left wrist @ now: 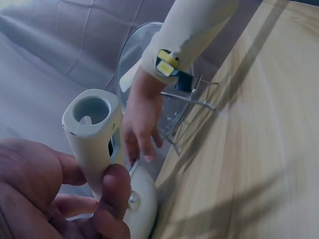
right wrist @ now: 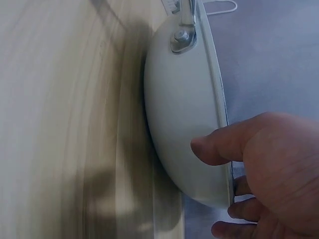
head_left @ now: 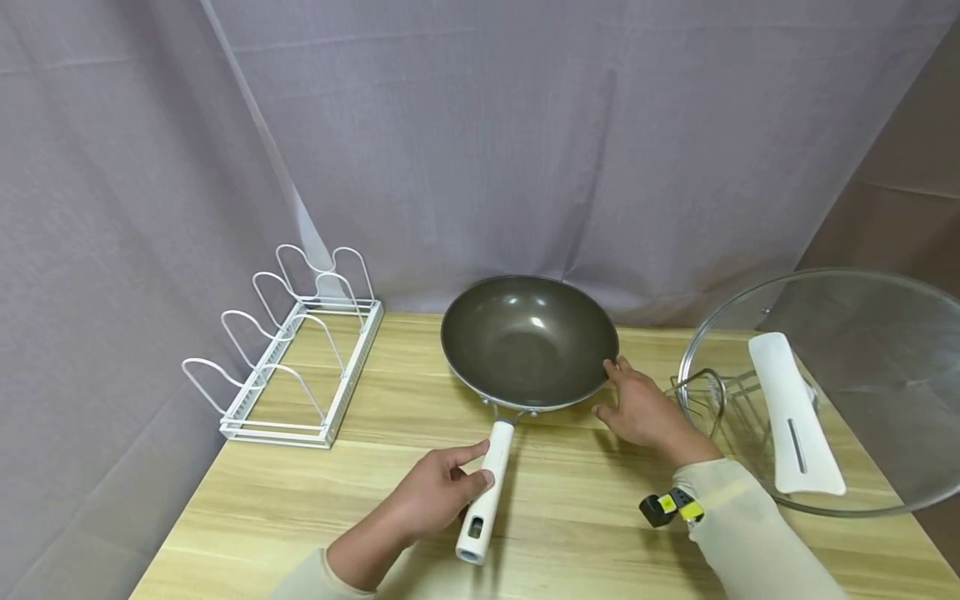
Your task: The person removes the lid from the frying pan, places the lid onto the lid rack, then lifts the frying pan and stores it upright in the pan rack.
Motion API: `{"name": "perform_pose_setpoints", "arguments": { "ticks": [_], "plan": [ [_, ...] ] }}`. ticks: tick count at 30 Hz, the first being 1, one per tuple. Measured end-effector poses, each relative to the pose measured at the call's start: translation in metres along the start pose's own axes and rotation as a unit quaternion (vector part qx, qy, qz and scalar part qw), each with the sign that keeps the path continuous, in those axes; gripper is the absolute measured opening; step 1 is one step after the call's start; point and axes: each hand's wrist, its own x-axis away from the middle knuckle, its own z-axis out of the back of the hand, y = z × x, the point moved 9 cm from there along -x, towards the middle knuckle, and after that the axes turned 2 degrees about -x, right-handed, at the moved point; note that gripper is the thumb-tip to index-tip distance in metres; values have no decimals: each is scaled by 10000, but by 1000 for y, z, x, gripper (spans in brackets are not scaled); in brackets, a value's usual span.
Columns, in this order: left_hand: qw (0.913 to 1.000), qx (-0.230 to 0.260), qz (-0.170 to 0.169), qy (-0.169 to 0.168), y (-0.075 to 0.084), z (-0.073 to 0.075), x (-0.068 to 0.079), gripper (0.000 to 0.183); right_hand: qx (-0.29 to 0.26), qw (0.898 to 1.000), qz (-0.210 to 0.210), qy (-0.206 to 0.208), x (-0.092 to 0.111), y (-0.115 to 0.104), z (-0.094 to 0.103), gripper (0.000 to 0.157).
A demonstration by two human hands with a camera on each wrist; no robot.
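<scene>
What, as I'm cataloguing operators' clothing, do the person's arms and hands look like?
The left hand and right hand are bare, without gloves. The left sleeve and right sleeve are pale cream, ending near the wrists. At the right cuff sits a small black device with bright yellow patches.

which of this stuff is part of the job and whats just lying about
In use:
pan, right hand at its edge
white handle, held by the left hand

Untouched, seemingly just lying about:
white wire rack
glass lid
metal stand
</scene>
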Motion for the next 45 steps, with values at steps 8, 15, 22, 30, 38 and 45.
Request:
{"name": "perform_pose_setpoints", "arguments": {
  "ticks": [8,15,22,30,38,45],
  "plan": [
    [9996,254,-24,80,0,-13,-2,56,-57,10000,-21,-44,-9,2,4,81],
    [9975,688,-106,114,3,-28,-4,58,-142,9998,-119,-79,-15,5,5,79],
    [9953,935,-142,200,5,-39,-5,59,-167,9997,-165,-81,-20,8,9,81],
    [9938,1072,-137,275,5,-45,-6,61,-66,9998,-157,-65,-26,11,10,79],
    [9934,1090,-164,311,2,-49,-7,62,-136,9998,-142,56,-26,13,9,77],
    [9965,777,-169,247,0,-42,-7,53,-623,9979,-197,29,-15,9,1,80]
  ]
}}
